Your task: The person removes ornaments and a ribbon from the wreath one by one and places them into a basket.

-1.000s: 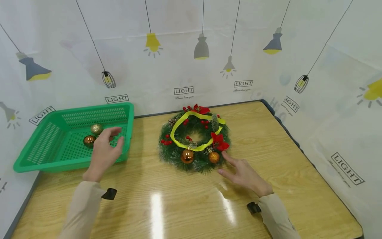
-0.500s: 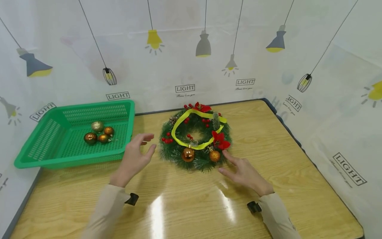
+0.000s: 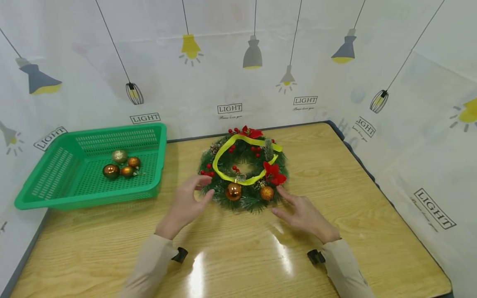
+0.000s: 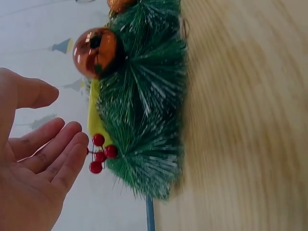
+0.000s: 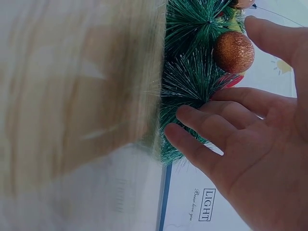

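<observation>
Four baubles (image 3: 122, 164) already in the green basket (image 3: 56, 194) at 9 o'clock, two left on the wreath (image 3: 244, 169) mid-table (image 3: 238, 248); left hand (image 3: 186, 205) and right hand (image 3: 305, 213) open, flanking it, gripping nothing.

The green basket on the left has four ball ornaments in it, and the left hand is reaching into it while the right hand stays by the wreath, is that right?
Not quite. The left hand is not in the green basket; the head view shows it open beside the wreath, near the red berries. The basket does hold four ball ornaments, and the right hand is by the wreath.
</observation>
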